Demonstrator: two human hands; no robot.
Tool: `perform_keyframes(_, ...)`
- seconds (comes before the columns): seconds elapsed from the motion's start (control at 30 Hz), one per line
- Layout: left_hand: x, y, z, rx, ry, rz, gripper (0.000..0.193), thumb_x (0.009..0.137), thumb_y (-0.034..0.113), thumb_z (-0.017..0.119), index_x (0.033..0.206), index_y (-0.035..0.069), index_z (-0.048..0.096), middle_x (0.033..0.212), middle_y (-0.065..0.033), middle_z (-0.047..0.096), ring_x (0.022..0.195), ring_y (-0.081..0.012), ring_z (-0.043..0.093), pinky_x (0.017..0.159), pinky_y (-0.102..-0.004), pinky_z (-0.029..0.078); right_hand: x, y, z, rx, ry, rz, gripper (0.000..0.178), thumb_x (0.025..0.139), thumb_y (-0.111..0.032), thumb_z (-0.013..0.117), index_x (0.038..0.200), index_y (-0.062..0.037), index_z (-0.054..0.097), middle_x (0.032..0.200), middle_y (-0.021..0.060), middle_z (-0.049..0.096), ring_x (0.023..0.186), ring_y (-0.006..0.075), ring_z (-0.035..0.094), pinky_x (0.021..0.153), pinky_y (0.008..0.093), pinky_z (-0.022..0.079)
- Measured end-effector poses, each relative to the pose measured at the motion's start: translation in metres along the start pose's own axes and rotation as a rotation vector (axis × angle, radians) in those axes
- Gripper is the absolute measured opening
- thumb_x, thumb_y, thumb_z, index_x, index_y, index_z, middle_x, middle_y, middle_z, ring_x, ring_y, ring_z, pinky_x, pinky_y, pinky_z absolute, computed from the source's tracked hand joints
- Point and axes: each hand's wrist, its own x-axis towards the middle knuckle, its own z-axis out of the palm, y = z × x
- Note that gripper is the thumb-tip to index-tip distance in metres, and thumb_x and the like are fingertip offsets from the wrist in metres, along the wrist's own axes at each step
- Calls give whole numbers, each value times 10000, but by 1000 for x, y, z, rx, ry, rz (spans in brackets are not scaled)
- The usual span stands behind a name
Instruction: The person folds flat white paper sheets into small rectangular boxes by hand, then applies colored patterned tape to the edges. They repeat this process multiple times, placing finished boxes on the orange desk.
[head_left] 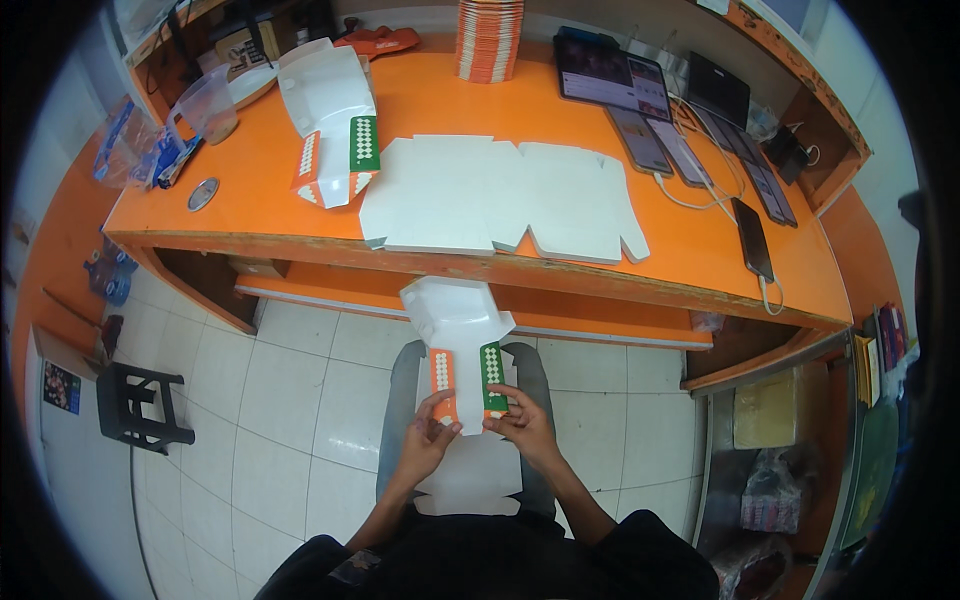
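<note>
A partly folded cardboard box (464, 375), white inside with one orange and one green patterned side wall, is held over my lap. My left hand (428, 440) pinches its near left corner at the orange wall. At the near right corner by the green wall, my right hand (525, 432) grips it with thumb and fingers. The lid flap stands open at the far end. Beneath it, a flat white box blank (468, 470) lies across my thighs. On the table, a folded box with raised lid (335, 165) stands left of flat white blanks (440, 190).
The orange table (270, 225) spans the view ahead. A tall stack of orange-and-white cartons (489, 40) stands at its back. Tablets and phones (640, 140) with white cables lie on the right. A clear plastic tub (208, 105) sits at left; a black stool (145, 408) stands on the floor.
</note>
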Motion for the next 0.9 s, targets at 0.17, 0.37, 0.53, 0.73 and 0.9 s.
perform_keyframes(0.17, 2, 2, 1, 58, 71, 85, 449, 872, 25, 622, 1303, 36, 496, 972, -83, 637, 673, -74, 552, 588, -226, 451, -1, -3, 1, -35, -45, -54, 544, 846, 33, 649, 1347, -43, 451, 1049, 124, 657, 944, 162, 642, 854, 256, 514)
perform_keyframes(0.37, -2, 19, -7, 404, 62, 197, 234, 869, 102, 657, 1090, 24, 658, 930, -156, 693, 755, -164, 672, 635, -278, 515, -2, -1, -1, -262, 33, -62, 287, 856, -51, 668, 1138, -12, 627, 902, 99, 695, 813, 124, 658, 744, 229, 525)
perform_keyframes(0.53, -3, 37, -13, 395, 50, 83, 149, 837, 153, 701, 932, 39, 711, 748, -109, 686, 632, -136, 639, 553, -255, 484, -2, -2, 5, -267, 103, -90, 164, 854, -156, 698, 952, -25, 701, 725, 47, 678, 657, 68, 613, 585, 198, 461)
perform_keyframes(0.73, -2, 64, -18, 592, 90, 413, 85, 786, 132, 740, 800, 49, 729, 678, -71, 671, 483, -123, 507, 455, -250, 393, -3, -18, 15, -348, 119, -278, 208, 846, -152, 710, 980, 4, 671, 628, -1, 558, 564, 53, 521, 527, 196, 441)
perform_keyframes(0.9, -23, 110, -67, 429, 43, 589, 170, 727, 200, 791, 758, 45, 731, 650, -44, 661, 509, -108, 542, 454, -233, 382, -6, -34, 13, -3, -2, -320, 292, 884, -177, 663, 1102, 11, 612, 661, 21, 568, 642, 79, 550, 599, 222, 458)
